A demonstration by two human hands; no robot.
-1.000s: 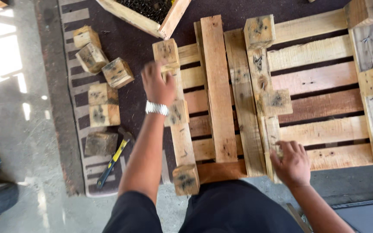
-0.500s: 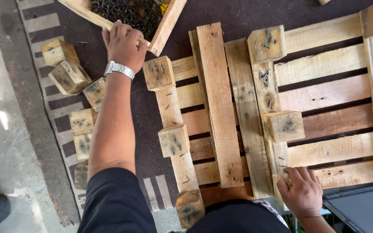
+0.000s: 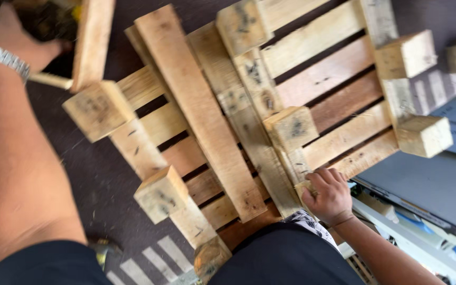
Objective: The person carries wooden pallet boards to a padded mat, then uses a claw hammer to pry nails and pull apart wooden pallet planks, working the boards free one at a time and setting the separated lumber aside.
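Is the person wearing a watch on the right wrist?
No, the right hand rests bare-wristed on the wooden pallet, while the metal watch sits on the left wrist.

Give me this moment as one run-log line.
left hand: reaching into wooden box at top left | right hand: gripping block at pallet near edge | loose plank: lying across slats

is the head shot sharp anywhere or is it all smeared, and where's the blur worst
Head view: mostly soft with motion smear; worst at top left, where the left hand and wooden box blur. The right hand and pallet read clearer. Light is even, without glare.
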